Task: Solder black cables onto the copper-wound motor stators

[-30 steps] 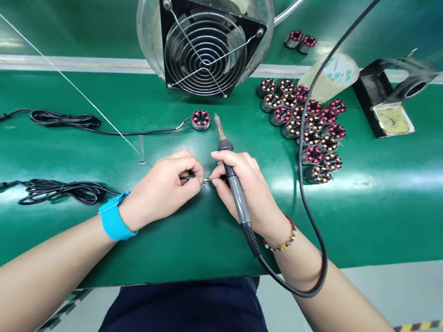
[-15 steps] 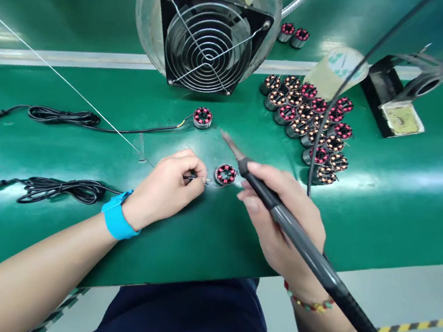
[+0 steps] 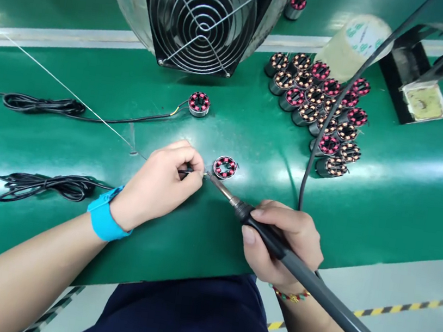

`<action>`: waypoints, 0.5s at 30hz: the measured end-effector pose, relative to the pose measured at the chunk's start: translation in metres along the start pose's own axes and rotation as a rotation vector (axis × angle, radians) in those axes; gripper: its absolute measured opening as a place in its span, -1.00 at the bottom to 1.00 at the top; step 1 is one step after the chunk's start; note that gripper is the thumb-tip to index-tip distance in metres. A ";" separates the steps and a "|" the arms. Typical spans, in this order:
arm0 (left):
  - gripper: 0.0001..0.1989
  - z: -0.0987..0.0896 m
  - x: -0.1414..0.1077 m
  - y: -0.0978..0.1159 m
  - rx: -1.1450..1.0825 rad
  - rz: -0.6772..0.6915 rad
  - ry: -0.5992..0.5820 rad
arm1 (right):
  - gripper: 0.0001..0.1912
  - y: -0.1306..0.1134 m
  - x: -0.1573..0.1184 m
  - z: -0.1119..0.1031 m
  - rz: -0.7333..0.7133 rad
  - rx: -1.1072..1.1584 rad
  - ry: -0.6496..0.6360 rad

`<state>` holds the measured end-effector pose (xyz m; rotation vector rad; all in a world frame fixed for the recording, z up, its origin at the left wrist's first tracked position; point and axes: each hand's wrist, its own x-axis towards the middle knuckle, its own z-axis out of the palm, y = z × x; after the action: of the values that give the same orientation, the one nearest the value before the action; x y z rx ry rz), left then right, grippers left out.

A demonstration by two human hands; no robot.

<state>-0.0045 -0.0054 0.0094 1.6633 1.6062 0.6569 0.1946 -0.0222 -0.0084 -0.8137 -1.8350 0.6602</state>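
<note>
Pinching black cable [image 3: 185, 172] in left fingers [image 3: 192, 185], gripping soldering iron [image 3: 312, 284] in right fingers [image 3: 278, 216]; just beyond the left, coil ring [image 3: 224, 175]; between both, open tabletop [image 3: 208, 230]; wire ends [image 3: 205, 174] too small to make out.

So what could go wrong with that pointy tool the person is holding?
The tip of the soldering iron is very close to the left hand; if it's hot, a slip might burn the fingers. The nearby red-coiled ring has no hand on it, so a bump could push it away. The cord passes in front of the grouped coil parts, so a tug might knock some.
</note>
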 end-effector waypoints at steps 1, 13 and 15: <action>-0.88 0.000 0.000 0.000 0.001 -0.003 0.002 | -0.80 0.000 0.000 0.000 -0.001 -0.004 -0.001; -0.88 0.000 0.000 0.000 -0.020 -0.001 0.012 | -0.73 0.000 0.000 -0.001 0.034 -0.029 -0.007; -0.88 0.000 0.000 0.001 -0.019 -0.001 0.011 | -0.67 -0.002 0.003 -0.002 0.091 -0.121 -0.056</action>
<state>-0.0040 -0.0056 0.0103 1.6477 1.6044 0.6798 0.1946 -0.0209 -0.0042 -0.9721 -1.9113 0.6403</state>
